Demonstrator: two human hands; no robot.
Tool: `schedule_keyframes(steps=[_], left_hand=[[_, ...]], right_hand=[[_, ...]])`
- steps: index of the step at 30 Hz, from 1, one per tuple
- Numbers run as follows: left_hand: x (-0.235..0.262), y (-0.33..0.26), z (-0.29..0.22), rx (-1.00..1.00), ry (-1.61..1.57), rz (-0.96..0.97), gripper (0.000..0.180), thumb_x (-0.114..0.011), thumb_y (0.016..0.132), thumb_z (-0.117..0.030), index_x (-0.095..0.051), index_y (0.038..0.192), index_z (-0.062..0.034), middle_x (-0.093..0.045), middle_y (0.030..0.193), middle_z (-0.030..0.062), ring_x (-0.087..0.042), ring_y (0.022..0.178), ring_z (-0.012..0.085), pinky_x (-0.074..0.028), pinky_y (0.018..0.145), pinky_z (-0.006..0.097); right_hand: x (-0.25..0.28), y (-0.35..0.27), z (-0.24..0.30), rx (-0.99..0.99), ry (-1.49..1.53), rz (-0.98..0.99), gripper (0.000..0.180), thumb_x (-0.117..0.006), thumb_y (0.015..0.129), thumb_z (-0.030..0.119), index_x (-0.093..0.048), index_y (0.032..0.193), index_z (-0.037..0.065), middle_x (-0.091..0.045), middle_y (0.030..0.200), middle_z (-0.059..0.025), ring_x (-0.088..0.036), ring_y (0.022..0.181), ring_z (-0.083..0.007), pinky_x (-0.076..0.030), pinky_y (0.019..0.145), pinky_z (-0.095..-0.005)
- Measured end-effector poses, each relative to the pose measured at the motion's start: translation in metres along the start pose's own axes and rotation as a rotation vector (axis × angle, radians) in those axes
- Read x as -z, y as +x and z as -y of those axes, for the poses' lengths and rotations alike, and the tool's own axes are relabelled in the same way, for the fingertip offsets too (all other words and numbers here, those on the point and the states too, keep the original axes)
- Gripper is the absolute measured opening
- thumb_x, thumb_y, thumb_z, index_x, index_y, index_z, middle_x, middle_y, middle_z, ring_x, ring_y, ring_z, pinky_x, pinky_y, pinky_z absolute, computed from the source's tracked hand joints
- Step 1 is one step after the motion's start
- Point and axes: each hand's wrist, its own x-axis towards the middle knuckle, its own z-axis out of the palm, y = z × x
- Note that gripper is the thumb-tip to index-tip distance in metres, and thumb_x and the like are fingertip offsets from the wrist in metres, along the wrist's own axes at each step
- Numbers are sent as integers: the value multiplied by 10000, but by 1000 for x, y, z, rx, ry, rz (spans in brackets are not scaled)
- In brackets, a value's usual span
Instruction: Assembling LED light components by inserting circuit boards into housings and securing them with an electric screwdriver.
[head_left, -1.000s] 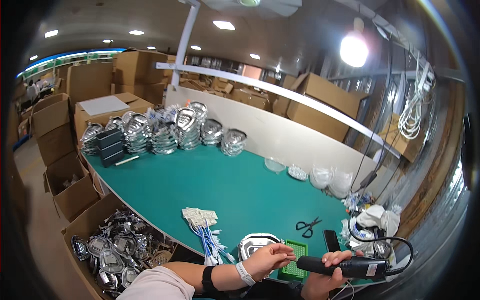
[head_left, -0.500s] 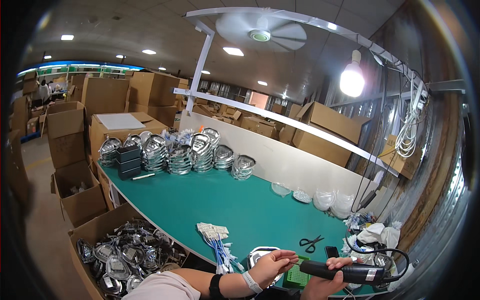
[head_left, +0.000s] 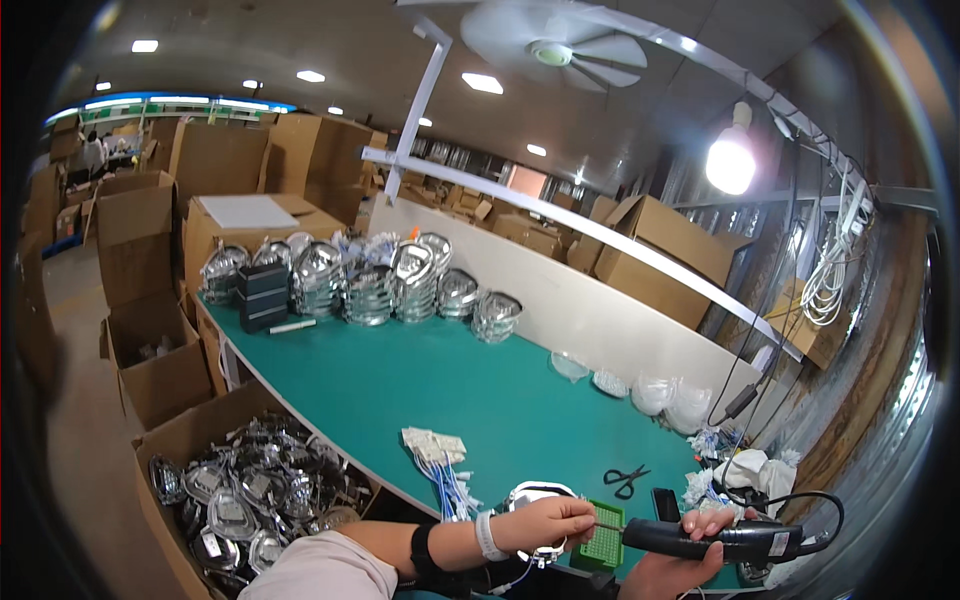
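Note:
My right hand (head_left: 680, 565) is wrapped round a black electric screwdriver (head_left: 690, 540), held level with its thin bit pointing left. At that bit the fingers of my left hand (head_left: 560, 522) are pinched together; whatever lies between them is too small to make out. Below the bit sits a green tray (head_left: 600, 568) with a grid of small holes. A shiny silver lamp housing (head_left: 540, 490) lies partly hidden behind my left hand. Left of it, white-and-blue wire leads (head_left: 452, 488) with pale tags rest on the green table (head_left: 400, 380).
Black scissors (head_left: 626, 482) and a dark phone (head_left: 664, 502) lie beyond the tray. Silver housings (head_left: 318, 275) stand stacked along the back, near black boxes (head_left: 262, 298). Clear covers (head_left: 655, 395) line the partition. A carton (head_left: 160, 450) of housings stands at lower left.
The whole view has shifted slightly. My right hand and the screwdriver have moved a little to the right, and the left fingers have drawn closer together at the bit.

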Motion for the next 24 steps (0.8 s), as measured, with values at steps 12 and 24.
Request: schedule_keyframes(steps=[12,24], left_hand=[[11,-39,10,-696,909,-248,132,-657,811,-107,-558,833,-21,-564,784,90,-590,614,262,-483,512,348],[59,-35,58,-504,877,-234,168,-724,754,-93,-644,886,-28,-640,836,99,-628,636,246,-496,530,328]], right_hand=[[-5,-5,-10,-380,336,136,624,-637,758,96,-357,1307,1,-419,826,-32,-460,666,-107,-412,641,-252],[26,-17,-78,-459,153,218,591,-632,718,89,-420,1247,-67,-463,822,-29,-487,629,-89,-450,643,-240]])
